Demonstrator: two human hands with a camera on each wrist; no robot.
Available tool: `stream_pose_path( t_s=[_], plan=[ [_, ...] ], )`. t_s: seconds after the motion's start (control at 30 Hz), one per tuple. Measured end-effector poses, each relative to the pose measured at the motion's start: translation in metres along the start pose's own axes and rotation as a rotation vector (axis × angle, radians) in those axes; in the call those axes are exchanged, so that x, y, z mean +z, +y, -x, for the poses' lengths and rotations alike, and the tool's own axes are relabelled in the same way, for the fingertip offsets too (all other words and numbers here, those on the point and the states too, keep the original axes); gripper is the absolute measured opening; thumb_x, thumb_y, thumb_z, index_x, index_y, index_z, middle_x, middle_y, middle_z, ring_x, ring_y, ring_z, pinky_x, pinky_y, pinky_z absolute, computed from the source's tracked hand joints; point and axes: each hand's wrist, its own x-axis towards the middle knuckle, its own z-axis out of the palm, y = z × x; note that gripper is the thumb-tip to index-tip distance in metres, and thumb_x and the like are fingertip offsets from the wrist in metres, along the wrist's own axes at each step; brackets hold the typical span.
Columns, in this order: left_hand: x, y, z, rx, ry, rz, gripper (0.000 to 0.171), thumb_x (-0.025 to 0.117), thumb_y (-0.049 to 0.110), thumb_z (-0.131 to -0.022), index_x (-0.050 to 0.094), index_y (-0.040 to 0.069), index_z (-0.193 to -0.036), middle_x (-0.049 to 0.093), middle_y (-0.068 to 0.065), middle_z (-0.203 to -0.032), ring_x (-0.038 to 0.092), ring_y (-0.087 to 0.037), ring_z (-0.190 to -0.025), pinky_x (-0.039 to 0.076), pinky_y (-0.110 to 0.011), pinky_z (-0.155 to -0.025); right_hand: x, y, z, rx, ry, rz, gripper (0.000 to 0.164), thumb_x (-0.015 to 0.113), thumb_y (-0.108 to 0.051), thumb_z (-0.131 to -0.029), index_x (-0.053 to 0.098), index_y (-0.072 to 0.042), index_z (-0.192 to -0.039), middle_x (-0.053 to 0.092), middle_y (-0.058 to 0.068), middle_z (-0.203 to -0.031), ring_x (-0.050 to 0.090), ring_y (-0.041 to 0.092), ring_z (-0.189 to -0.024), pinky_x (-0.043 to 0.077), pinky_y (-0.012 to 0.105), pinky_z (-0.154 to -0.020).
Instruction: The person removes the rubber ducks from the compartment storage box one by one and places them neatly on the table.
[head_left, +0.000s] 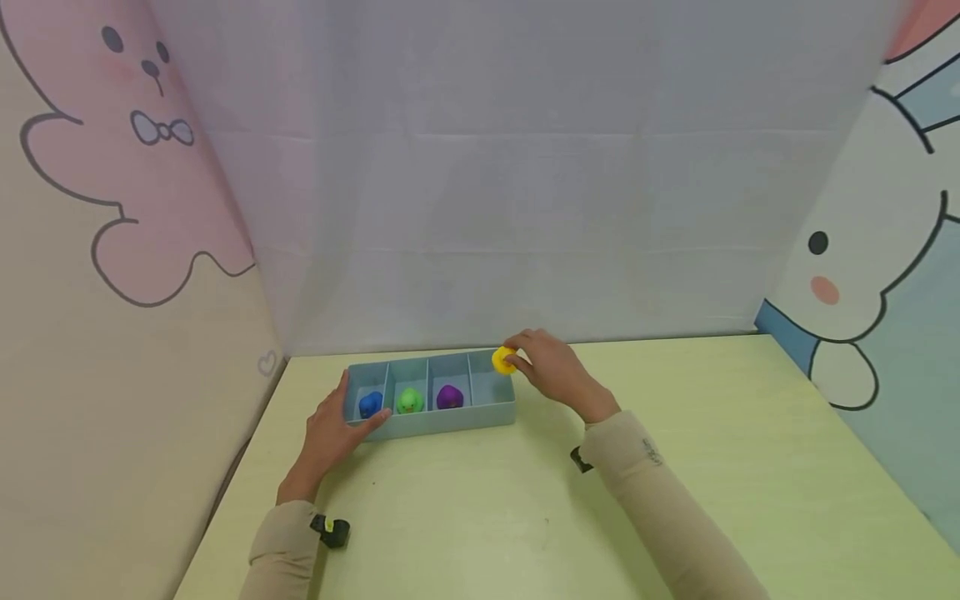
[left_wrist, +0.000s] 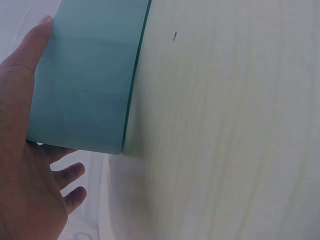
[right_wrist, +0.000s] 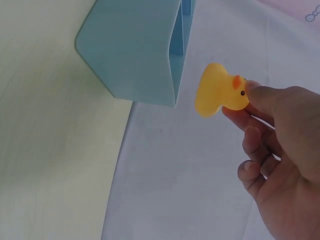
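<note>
A light blue divided box [head_left: 450,422] stands on the table with its compartments in a row. A blue rubber duck [head_left: 371,405], a green rubber duck [head_left: 410,401] and a purple rubber duck [head_left: 450,397] sit in the first three from the left. My left hand [head_left: 330,433] holds the box's left end, thumb along the front and fingers around the end wall [left_wrist: 82,85]. Between thumb and fingertips, my right hand [head_left: 555,371] pinches a yellow rubber duck [right_wrist: 215,92] by its head. That duck hangs over the bare rightmost compartment [head_left: 489,385].
The pale yellow-green table [head_left: 480,517] ends at a white cloth backdrop [head_left: 480,208] close behind the box. Side panels with a pink cartoon bear [head_left: 161,192] and a white cartoon rabbit [head_left: 862,242] stand left and right.
</note>
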Motion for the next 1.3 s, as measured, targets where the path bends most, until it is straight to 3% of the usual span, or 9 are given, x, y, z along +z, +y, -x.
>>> stream_pose_path(
  t_s=[0.33, 0.83, 1.3],
  plan=[
    [-0.001, 0.001, 0.003, 0.001, -0.003, 0.001, 0.116, 0.062, 0.071, -0.088, -0.003, 0.016, -0.166, 0.016, -0.027, -0.17, 0.018, -0.052, -0.155, 0.011, -0.076, -0.12, -0.004, 0.019, 0.01, 0.018, 0.018, 0.047, 0.029, 0.069, -0.019, -0.098, 0.069, -0.002, -0.121, 0.072, 0.012, -0.117, 0.067, 0.031, -0.106, 0.057, 0.046, -0.094],
    [-0.001, 0.001, 0.004, 0.0, -0.007, -0.011, 0.115, 0.062, 0.07, -0.088, -0.004, 0.016, -0.166, 0.016, -0.027, -0.17, 0.017, -0.051, -0.156, 0.011, -0.077, -0.12, 0.033, 0.039, 0.018, 0.082, -0.107, 0.067, 0.027, 0.067, -0.018, -0.099, 0.069, -0.003, -0.121, 0.071, 0.012, -0.114, 0.067, 0.03, -0.103, 0.058, 0.045, -0.092],
    [0.0, 0.0, 0.004, -0.003, -0.009, 0.003, 0.116, 0.063, 0.071, -0.087, -0.004, 0.018, -0.166, 0.016, -0.027, -0.17, 0.015, -0.051, -0.156, 0.009, -0.076, -0.12, 0.048, 0.044, 0.022, 0.077, -0.135, 0.015, 0.025, 0.065, -0.013, -0.099, 0.068, -0.003, -0.122, 0.07, 0.013, -0.116, 0.066, 0.031, -0.105, 0.058, 0.046, -0.092]
  ],
)
